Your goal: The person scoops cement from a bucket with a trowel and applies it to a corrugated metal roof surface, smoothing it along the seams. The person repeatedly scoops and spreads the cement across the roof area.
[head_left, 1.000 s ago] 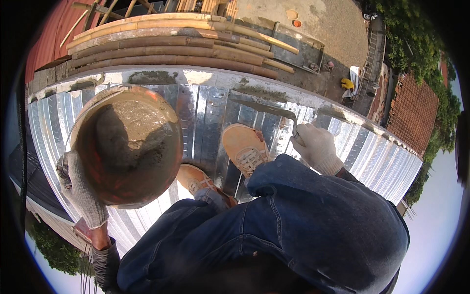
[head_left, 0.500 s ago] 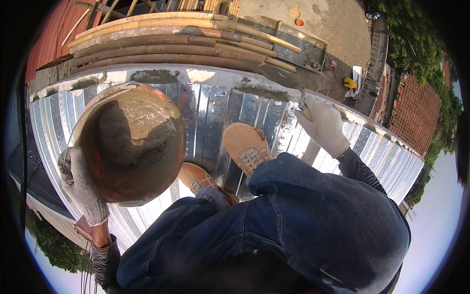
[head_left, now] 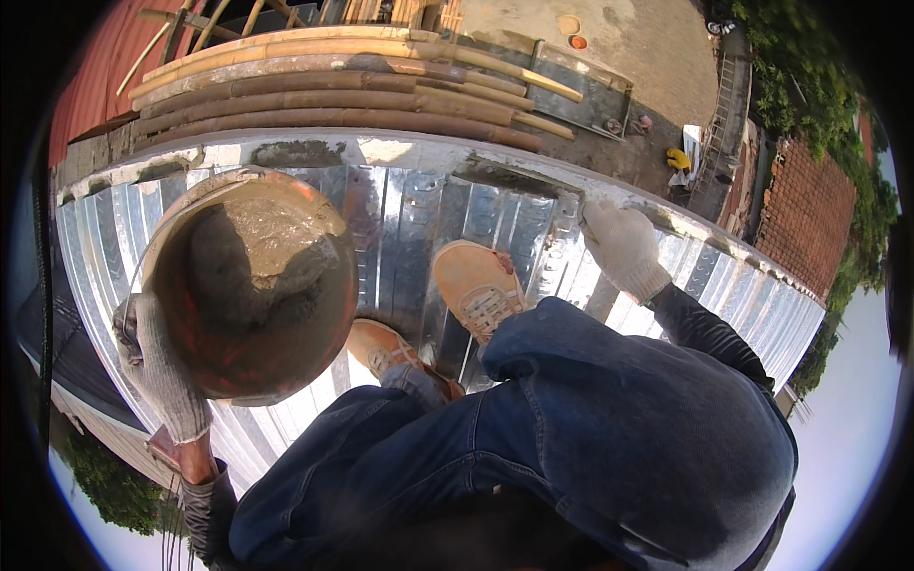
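A round bucket [head_left: 328, 333] of wet grey mortar [head_left: 271, 233] tilts toward me at left. My left hand [head_left: 157, 357], in a knitted work glove, is closed at the bucket's left side, where its thin wire handle runs down to the fingers. In a pale glove, my right hand [head_left: 621, 246] is closed round a trowel [head_left: 582, 204] at the top of the wall ledge [head_left: 390, 150]. Its blade lies low along the mortar patch left of the hand and is hard to tell from the mortar. The grip is hidden inside the fist.
My shoes [head_left: 476, 285] stand on shiny ribbed metal sheeting [head_left: 405, 247]. Past the ledge lie stacked bamboo poles [head_left: 324, 100]. Far below is a yard [head_left: 657, 57] with a yellow-clad person [head_left: 678, 160] and a ladder [head_left: 728, 90]. A tiled roof [head_left: 809, 224] lies at right.
My right hand has moved slightly down and right, and the trowel blade, raised over the ledge's far edge before, has dropped onto the mortar on top. The left hand and bucket barely shift.
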The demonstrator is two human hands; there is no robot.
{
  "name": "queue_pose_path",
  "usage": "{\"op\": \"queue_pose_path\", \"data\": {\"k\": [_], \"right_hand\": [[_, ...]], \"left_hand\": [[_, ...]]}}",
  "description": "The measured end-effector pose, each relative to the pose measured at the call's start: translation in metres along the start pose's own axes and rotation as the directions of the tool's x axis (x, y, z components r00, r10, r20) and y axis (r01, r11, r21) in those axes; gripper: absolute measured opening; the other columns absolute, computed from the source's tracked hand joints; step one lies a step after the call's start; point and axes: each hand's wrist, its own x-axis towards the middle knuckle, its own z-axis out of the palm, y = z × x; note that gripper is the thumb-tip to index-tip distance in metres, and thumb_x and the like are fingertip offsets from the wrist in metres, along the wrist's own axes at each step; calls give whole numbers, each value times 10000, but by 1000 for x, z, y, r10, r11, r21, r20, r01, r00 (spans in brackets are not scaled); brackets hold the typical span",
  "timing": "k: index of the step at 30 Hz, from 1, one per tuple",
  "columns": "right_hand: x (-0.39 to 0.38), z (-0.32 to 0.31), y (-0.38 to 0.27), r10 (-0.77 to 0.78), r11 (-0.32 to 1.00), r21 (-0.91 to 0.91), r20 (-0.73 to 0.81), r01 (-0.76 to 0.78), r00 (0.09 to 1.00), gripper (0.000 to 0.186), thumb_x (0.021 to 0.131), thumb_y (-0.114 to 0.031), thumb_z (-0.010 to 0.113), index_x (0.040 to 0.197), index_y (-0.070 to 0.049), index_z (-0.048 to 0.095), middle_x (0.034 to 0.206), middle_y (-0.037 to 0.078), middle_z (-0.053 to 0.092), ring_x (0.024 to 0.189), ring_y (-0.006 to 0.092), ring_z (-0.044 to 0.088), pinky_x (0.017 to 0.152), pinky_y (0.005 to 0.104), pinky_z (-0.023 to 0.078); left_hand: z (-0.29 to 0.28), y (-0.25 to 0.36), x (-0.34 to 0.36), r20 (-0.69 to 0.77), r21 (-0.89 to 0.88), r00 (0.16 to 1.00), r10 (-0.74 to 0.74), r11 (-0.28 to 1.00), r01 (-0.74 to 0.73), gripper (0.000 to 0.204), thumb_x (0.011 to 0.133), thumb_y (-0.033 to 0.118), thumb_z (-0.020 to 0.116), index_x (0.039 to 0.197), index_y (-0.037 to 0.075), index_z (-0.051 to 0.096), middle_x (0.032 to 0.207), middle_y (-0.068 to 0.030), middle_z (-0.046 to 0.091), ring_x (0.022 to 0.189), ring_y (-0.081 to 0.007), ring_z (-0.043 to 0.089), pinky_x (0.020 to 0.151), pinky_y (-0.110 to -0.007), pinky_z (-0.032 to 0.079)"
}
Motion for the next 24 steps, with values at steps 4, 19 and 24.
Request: {"op": "queue_pose_path", "data": {"k": [4, 19, 24], "right_hand": [[-8, 4, 0, 21, 1000, -15, 91, -20, 996, 154, 1026, -191, 701, 1057, -41, 693, 940, 176, 746, 848, 394, 778, 766, 516, 616], [-69, -59, -9, 170, 983, -106, 230, -149, 958, 199, 1004, -252, 727, 1096, -79, 695, 995, 131, 757, 877, 372, 764, 814, 512, 599], [-49, -54, -27, 111, 991, 79, 0, -111, 994, 237, 1028, -323, 731, 1030, -86, 741, 967, 143, 766, 864, 357, 782, 816, 492, 615]], "left_hand": [[-2, -2, 1, -22, 6, 999, -27, 1000, 27, 161, 1157, 134, 673, 1283, 36, 686, 1177, -1, 705, 1043, -85, 645, 969, -282, 536], [19, 3, -9, 10, -59, 1000, -16, 998, 16, 140, 1155, 177, 713, 1194, 48, 679, 1081, 31, 650, 1021, -62, 581, 973, -251, 480], [31, 34, -17, 3, -19, 1000, 9, 1000, -9, 134, 1152, 171, 701, 1161, 39, 679, 1040, 25, 638, 994, -60, 558, 936, -252, 485]]}}
